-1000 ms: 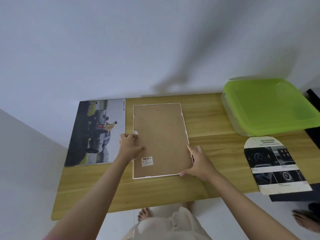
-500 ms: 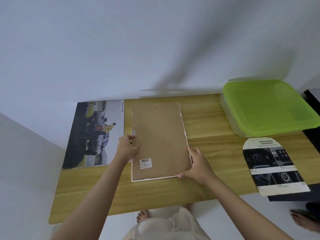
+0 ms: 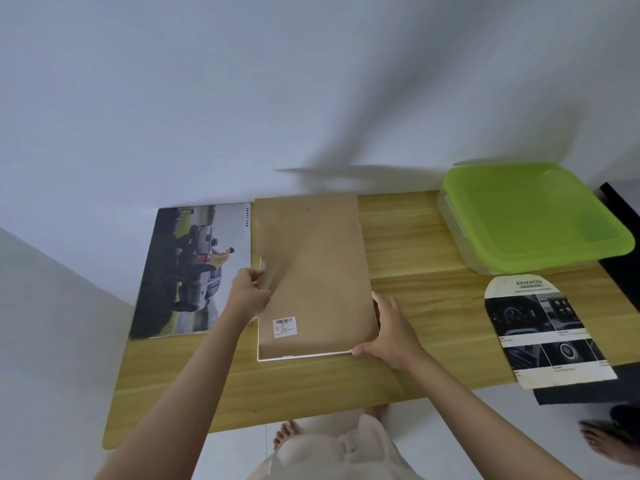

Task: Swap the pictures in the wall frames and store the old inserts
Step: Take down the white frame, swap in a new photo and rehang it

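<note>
A white picture frame lies face down on the wooden table [image 3: 311, 386], its brown backing board [image 3: 313, 271] upward with a barcode sticker near the front. The board is tilted up off the frame, and the white frame edge [image 3: 298, 357] shows along the front. My left hand [image 3: 247, 292] grips the board's left edge by a small notch. My right hand [image 3: 389, 329] holds the frame's front right corner, thumb along the front edge. A car poster [image 3: 194, 271] lies flat to the left. An arch-topped car-interior print [image 3: 545, 330] lies at the right.
A clear storage box with a green lid [image 3: 533, 216] stands at the back right. A dark object [image 3: 623, 271] sits past the table's right edge. Bare feet of another person [image 3: 609, 441] show at the lower right, and my own feet below the table's front edge.
The backing board has lifted away from the frame and its far end has risen, hiding the white rim on the sides. Both hands kept their places on the edges.
</note>
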`<move>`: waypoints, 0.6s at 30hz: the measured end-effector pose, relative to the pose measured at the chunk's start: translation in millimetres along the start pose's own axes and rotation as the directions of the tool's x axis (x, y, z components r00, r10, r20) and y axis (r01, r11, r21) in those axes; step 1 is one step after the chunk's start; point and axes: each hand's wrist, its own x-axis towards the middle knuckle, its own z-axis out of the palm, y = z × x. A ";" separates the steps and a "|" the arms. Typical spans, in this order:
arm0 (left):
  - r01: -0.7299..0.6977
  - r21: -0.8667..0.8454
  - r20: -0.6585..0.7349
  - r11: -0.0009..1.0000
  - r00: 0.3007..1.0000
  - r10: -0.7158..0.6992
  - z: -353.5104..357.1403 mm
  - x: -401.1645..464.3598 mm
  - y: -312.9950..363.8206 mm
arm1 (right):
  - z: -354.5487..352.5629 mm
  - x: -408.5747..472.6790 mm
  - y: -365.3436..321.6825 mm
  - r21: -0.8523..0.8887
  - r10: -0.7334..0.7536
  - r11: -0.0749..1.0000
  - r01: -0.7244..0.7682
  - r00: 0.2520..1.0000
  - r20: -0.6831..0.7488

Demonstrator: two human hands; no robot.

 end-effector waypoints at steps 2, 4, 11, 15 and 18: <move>-0.005 0.002 -0.007 1.000 1.000 0.005 -6.0 1.7 -1.2 | 3.0 -0.3 -4.9 -0.002 -0.008 1.000 0.008 1.000 -0.008; -0.039 0.031 -0.027 0.999 0.999 0.040 -11.2 1.8 -2.0 | 7.4 -0.3 -9.8 0.002 -0.012 1.000 0.012 1.000 -0.015; -0.136 0.103 -0.037 0.985 0.989 0.141 -21.6 -4.1 -0.3 | 18.5 -1.6 -18.0 0.002 -0.016 1.000 0.016 0.999 -0.042; -0.188 0.102 -0.067 0.977 0.978 0.196 -24.7 -9.0 4.0 | 18.3 -2.6 -18.3 0.017 -0.033 0.999 0.034 0.997 -0.064; -0.228 0.108 -0.088 0.968 0.967 0.238 -26.8 -13.2 11.6 | 13.2 -2.3 -18.8 0.050 -0.052 0.997 0.055 0.996 -0.076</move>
